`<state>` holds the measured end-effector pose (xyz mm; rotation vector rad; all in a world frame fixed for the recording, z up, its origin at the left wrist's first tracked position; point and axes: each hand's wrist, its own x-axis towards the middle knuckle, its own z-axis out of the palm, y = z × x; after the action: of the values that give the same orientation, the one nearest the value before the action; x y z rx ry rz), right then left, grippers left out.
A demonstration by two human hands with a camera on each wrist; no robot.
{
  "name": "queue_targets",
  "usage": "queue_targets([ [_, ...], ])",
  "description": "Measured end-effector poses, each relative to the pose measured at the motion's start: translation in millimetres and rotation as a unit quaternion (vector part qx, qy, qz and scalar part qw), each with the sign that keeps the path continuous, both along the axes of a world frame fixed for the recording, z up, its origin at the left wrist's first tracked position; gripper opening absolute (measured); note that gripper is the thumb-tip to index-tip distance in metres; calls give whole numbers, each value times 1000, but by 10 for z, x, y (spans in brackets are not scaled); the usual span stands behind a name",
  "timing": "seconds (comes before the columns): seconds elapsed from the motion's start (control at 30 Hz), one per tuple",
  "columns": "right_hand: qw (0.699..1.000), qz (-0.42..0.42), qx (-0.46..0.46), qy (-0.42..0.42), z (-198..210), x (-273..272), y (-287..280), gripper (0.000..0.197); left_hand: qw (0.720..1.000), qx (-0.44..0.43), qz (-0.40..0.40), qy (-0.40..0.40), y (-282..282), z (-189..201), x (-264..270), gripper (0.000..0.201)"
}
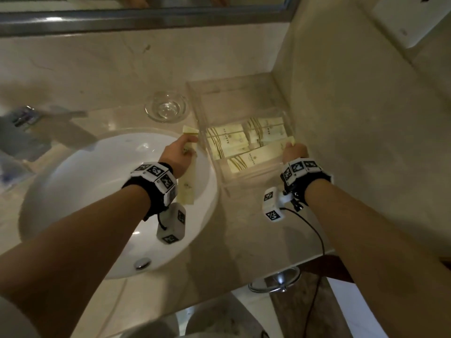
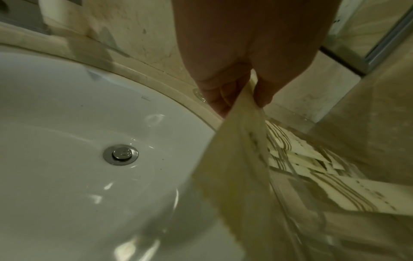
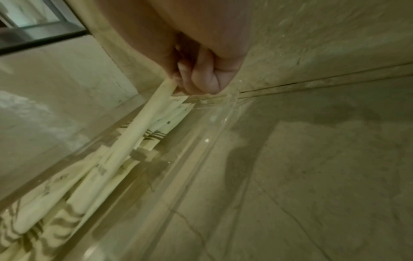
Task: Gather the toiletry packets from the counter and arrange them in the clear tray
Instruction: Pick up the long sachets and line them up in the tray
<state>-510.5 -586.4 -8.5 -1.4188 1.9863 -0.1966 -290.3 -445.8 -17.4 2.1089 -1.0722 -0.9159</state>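
The clear tray (image 1: 246,84) sits on the counter in the corner, right of the sink, with several cream toiletry packets (image 1: 227,139) lying in it. My left hand (image 1: 179,152) pinches long cream packets (image 1: 186,189) that hang over the sink's right rim, just left of the tray; the left wrist view shows the packets (image 2: 234,167) between thumb and fingers (image 2: 223,95). At the tray's near right corner, my right hand (image 1: 294,152) pinches the end of a long packet (image 1: 256,156) lying aslant in the tray. The right wrist view shows that packet (image 3: 132,134) under the curled fingers (image 3: 201,79).
A white sink (image 1: 80,191) with a chrome drain (image 1: 142,263) fills the left. A small glass dish (image 1: 166,107) stands behind the sink, left of the tray. The faucet (image 1: 26,123) is at far left. The marble wall (image 1: 353,118) rises right of the tray; a mirror frame (image 1: 146,17) runs above.
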Motion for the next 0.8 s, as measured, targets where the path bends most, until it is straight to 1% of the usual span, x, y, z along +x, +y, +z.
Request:
queue_targets([
  [0.03, 999, 37, 11, 26, -36, -3, 10, 44, 1000, 0, 3, 1, -12, -5, 2, 36],
  [0.07, 995, 71, 18, 73, -58, -2, 25, 43, 1000, 2, 6, 0, -21, -21, 7, 36],
  [0.1, 990, 96, 6, 107, -60, 5, 67, 42, 1000, 4, 9, 0, -22, -40, 16, 36],
  [0.17, 970, 163, 13, 181, -87, 37, 159, 38, 1000, 7, 15, 2, -20, -80, 34, 36],
  [0.23, 949, 223, 24, 220, -182, 39, 184, 30, 1000, 2, 19, 5, -16, -109, 45, 36],
  [0.27, 942, 238, 43, 235, -178, 68, 189, 27, 1000, -3, 23, 9, -15, -111, 49, 36],
  [0.33, 920, 292, 31, 258, -178, 109, 147, 25, 999, -15, 33, 32, -17, -112, 60, 39],
  [0.4, 905, 320, 53, 276, -176, 146, 132, 27, 997, -19, 39, 65, -23, -103, 74, 47],
  [0.47, 902, 308, 79, 291, -220, 176, 147, 26, 994, -23, 49, 95, -31, -74, 75, 63],
  [0.5, 900, 312, 77, 295, -227, 175, 147, 29, 993, -26, 56, 104, -40, -48, 75, 71],
  [0.53, 912, 296, 70, 275, -227, 189, 124, 33, 992, -29, 59, 111, -52, -25, 75, 79],
  [0.57, 939, 262, 54, 216, -238, 211, 67, 34, 991, -32, 55, 115, -62, 1, 77, 84],
  [0.6, 965, 221, 37, 139, -188, 257, 49, 34, 991, -36, 45, 119, -74, 30, 73, 87],
  [0.67, 989, 148, 10, -12, -79, 375, 15, 29, 990, -41, 25, 133, -92, 98, 60, 86],
  [0.7, 989, 112, 16, -94, -14, 440, 41, 31, 988, -45, 20, 144, -104, 145, 44, 81],
  [0.73, 983, 101, 25, -151, 57, 500, 85, 33, 986, -50, 21, 159, -118, 187, 24, 74],
  [0.8, 967, 149, 50, -200, 161, 565, 214, 33, 978, -66, 41, 193, -163, 269, -18, 61],
])
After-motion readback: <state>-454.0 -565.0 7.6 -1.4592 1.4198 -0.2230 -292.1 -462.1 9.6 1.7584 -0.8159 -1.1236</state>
